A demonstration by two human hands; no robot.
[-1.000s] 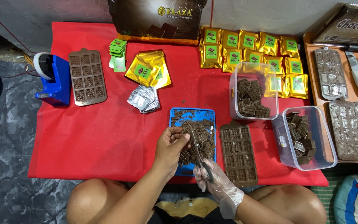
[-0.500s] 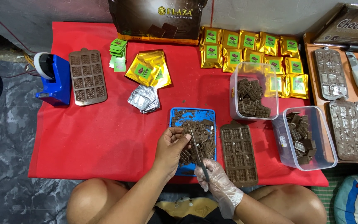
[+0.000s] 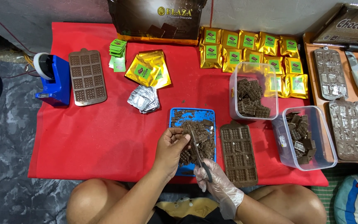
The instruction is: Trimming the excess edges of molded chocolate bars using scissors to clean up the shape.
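My left hand (image 3: 170,150), bare, pinches a small chocolate bar (image 3: 186,134) over a blue tray (image 3: 179,114) littered with chocolate scraps. Gloved in clear plastic, my right hand (image 3: 214,180) grips a pair of scissors (image 3: 198,152) whose blades point up at the bar's edge. Just right of the tray lies a brown chocolate mould (image 3: 239,152) filled with bars.
Two clear plastic boxes (image 3: 254,92) (image 3: 305,139) hold chocolate pieces. Gold packets (image 3: 249,52), a stack of foil squares (image 3: 144,98), green labels (image 3: 117,54), another brown mould (image 3: 87,77) and a blue tape dispenser (image 3: 54,79) sit on the red cloth (image 3: 96,137). Clear moulds (image 3: 349,124) lie at the right.
Both hands stay over the blue tray; the scissors and the bar shift only slightly.
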